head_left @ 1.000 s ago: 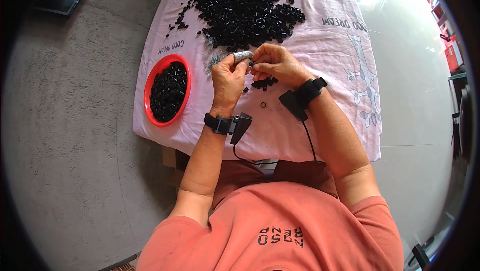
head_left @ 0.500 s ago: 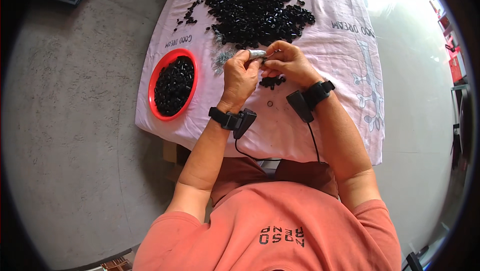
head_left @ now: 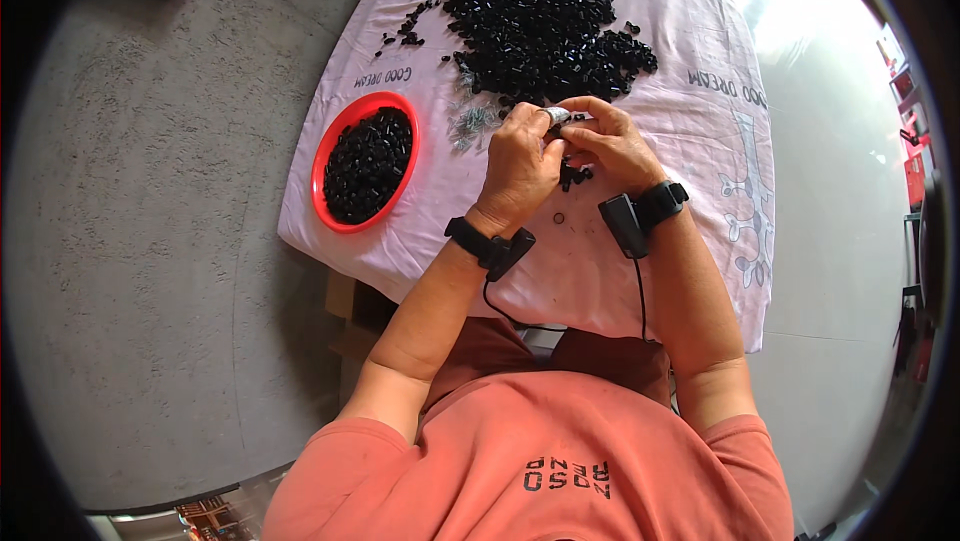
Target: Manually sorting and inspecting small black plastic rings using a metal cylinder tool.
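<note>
Resting at the left of the cloth-covered table [head_left: 640, 271], one round red bowl [head_left: 366, 162] with a smooth, shallow rim held a heap of small black parts, too many to count. Just right of the bowl lay a loose cluster of thin grey metal pieces [head_left: 474, 124] on the soft, creased pale pink fabric. One large pile of black parts [head_left: 545, 26], short, blocky and matte, spread across the far middle of the cloth. Below that pile, the left hand [head_left: 520, 163] and the right hand [head_left: 612, 144] met, fingertips pressed together around one small silvery piece [head_left: 557, 116] pinched between them. A few black parts [head_left: 572, 177] lay on the cloth directly beneath the hands. Each wrist carried one black band with a boxy black unit and a thin cable.
</note>
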Demonstrator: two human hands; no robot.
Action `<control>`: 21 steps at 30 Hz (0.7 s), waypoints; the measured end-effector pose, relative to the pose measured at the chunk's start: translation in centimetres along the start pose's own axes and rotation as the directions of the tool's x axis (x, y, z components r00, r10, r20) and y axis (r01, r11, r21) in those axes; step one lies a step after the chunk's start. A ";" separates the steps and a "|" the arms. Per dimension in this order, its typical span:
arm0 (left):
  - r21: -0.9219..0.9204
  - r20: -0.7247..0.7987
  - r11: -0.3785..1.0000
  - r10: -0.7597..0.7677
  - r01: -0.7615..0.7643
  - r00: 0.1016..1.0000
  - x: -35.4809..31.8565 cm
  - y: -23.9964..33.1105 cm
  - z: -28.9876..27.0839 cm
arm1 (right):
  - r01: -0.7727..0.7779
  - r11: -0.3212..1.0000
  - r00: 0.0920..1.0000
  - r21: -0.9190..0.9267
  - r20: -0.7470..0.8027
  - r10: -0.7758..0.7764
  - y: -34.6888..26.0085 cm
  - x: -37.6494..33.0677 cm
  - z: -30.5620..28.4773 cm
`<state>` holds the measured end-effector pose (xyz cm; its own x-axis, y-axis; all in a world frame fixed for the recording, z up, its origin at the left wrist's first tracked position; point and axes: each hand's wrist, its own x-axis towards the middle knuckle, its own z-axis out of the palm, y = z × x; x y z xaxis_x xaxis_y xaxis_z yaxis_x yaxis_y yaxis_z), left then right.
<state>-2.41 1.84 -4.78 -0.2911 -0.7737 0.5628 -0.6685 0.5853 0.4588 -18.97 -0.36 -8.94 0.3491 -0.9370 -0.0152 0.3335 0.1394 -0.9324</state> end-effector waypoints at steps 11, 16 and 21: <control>0.035 0.030 0.997 0.071 -0.072 0.997 -0.1 -0.6 0.5 | 0.050 0.998 0.995 0.027 -0.082 -0.048 0.6 0.3 0.7; 0.068 0.080 0.994 0.080 -0.085 0.994 -0.1 -0.5 0.2 | 0.046 0.999 0.995 0.015 -0.092 -0.044 0.5 0.3 0.9; 0.167 0.060 0.985 0.035 -0.045 0.998 -0.4 -0.2 0.3 | 0.069 0.996 0.994 -0.061 -0.077 -0.074 0.4 0.3 1.1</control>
<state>-2.32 2.00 -5.31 -0.3547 -0.7656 0.5367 -0.7598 0.5705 0.3118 -17.79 -0.22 -8.97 0.2549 -0.9666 0.0258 0.3029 0.0545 -0.9515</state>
